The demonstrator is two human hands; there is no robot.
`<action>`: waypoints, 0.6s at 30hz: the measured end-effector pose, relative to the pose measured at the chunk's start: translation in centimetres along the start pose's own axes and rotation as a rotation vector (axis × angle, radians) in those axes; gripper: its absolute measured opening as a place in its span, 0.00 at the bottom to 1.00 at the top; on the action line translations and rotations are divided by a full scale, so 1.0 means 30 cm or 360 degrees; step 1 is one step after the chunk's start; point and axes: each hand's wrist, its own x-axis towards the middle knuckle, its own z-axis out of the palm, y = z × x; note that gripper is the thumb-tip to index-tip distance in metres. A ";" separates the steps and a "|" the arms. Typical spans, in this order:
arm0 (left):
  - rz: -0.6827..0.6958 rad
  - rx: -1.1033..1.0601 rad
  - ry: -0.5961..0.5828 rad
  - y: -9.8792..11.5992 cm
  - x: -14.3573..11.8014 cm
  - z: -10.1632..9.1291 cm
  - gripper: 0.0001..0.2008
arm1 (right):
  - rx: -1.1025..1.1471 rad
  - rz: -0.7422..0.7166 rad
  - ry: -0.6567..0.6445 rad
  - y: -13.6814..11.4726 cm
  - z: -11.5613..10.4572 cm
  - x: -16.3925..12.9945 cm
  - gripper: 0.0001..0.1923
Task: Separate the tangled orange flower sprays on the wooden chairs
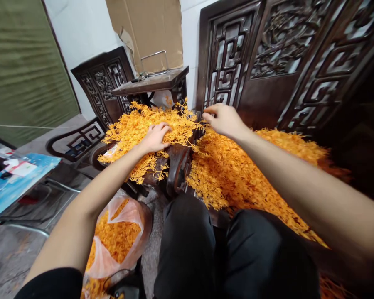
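Orange plastic sprigs lie in a flat stack (134,126) on a dark carved wooden chair ahead of me. My left hand (156,137) rests palm down on that stack, fingers curled onto the sprigs. A much larger heap of the same orange sprigs (237,174) covers the wooden bench seat to the right. My right hand (222,118) hovers at the far edge of this heap, thumb and fingers pinched on a thin sprig stem near the chair arm (177,162).
A clear plastic bag (118,236) holding more orange sprigs stands on the floor by my left knee. Carved dark panels (268,62) rise behind the bench. A small wooden table (152,81), cardboard (149,29), and a blue sheet (12,182) at left surround me.
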 end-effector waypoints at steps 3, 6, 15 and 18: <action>0.0000 0.0053 -0.0034 0.026 -0.020 -0.012 0.24 | -0.0057 0.0063 0.0133 -0.027 0.138 0.086 0.29; -0.0040 0.0128 -0.0071 0.041 -0.040 -0.004 0.22 | -0.0017 0.0229 -0.0128 -0.055 0.227 0.156 0.27; -0.0345 0.0211 -0.0208 0.003 -0.079 0.069 0.25 | -0.0378 0.0313 0.0179 -0.053 -0.035 0.241 0.18; -0.0391 0.0172 -0.0237 0.003 -0.075 0.078 0.25 | -0.0522 0.0284 0.0231 -0.075 -0.174 0.243 0.22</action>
